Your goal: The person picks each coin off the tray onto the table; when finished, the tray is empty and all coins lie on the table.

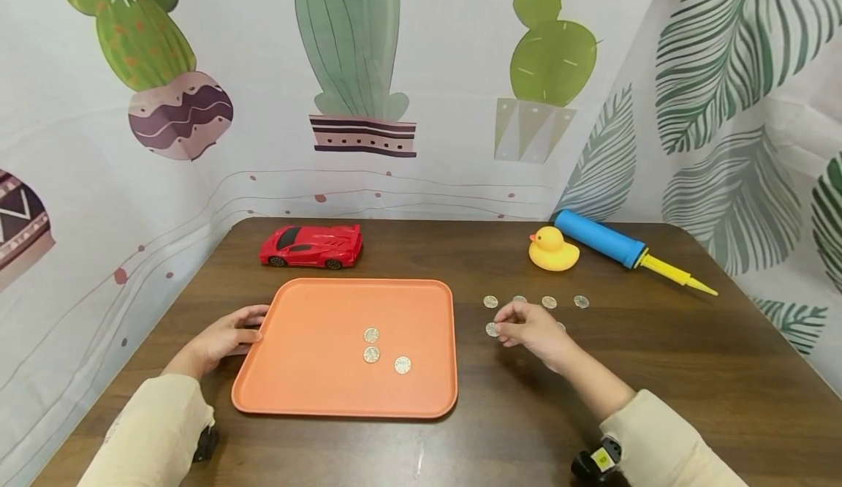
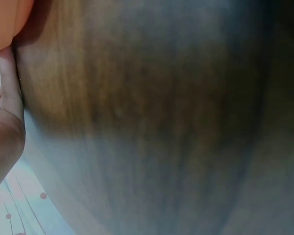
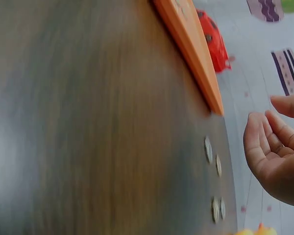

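Observation:
An orange tray (image 1: 316, 370) lies on the brown table, with 3 silvery coins on it, one being the coin (image 1: 403, 365) nearest its front right. My left hand (image 1: 226, 337) rests at the tray's left edge, fingertips against the rim; in the left wrist view its fingers (image 2: 7, 81) look straight. Right of the tray, my right hand (image 1: 529, 332) hovers over a coin (image 1: 492, 330) lying on the table. In the right wrist view that hand (image 3: 279, 152) shows a gap between thumb and bent fingers, nothing between them. More coins lie behind it, including one at the row's right end (image 1: 582, 301).
A red toy car (image 1: 312, 246) stands behind the tray. At the back right sit a yellow rubber duck (image 1: 554, 251) and a blue hand pump (image 1: 600, 238) with a yellow nozzle. A patterned cloth (image 1: 454, 107) hangs behind the table (image 1: 658, 348).

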{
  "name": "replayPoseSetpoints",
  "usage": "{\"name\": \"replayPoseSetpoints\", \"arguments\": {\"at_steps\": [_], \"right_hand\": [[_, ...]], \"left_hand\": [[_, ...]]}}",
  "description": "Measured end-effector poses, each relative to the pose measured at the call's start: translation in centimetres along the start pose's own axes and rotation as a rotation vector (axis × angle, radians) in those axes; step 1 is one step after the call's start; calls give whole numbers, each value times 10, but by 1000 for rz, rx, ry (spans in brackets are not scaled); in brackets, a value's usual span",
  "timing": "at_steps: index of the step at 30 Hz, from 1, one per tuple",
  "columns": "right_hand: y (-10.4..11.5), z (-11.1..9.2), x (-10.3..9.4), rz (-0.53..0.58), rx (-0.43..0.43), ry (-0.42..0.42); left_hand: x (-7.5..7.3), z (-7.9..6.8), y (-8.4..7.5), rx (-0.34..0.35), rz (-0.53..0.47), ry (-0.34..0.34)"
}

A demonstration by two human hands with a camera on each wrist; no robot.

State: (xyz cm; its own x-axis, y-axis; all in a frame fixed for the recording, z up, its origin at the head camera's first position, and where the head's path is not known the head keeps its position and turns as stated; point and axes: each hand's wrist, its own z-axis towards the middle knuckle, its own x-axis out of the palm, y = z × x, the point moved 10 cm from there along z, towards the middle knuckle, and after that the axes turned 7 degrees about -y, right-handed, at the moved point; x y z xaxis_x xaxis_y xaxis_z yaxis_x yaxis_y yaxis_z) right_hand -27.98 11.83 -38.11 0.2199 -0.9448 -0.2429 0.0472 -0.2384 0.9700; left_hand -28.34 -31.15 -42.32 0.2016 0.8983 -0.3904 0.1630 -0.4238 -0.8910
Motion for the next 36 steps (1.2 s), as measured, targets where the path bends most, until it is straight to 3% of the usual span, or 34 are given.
{"name": "replayPoseSetpoints", "arguments": {"at_steps": [17,26,31,36], "right_hand": [[23,5,92,76,-55,198],[28,9,122,69,-61,271],[27,12,134,26,-46,307],[23,16,143,-56,-83,310]], "left_hand": [[0,1,1,-4,-7,4],[0,1,0,0,-22,9],[0,1,1,-4,-25,11],[0,1,1,-3,-21,10]]}}
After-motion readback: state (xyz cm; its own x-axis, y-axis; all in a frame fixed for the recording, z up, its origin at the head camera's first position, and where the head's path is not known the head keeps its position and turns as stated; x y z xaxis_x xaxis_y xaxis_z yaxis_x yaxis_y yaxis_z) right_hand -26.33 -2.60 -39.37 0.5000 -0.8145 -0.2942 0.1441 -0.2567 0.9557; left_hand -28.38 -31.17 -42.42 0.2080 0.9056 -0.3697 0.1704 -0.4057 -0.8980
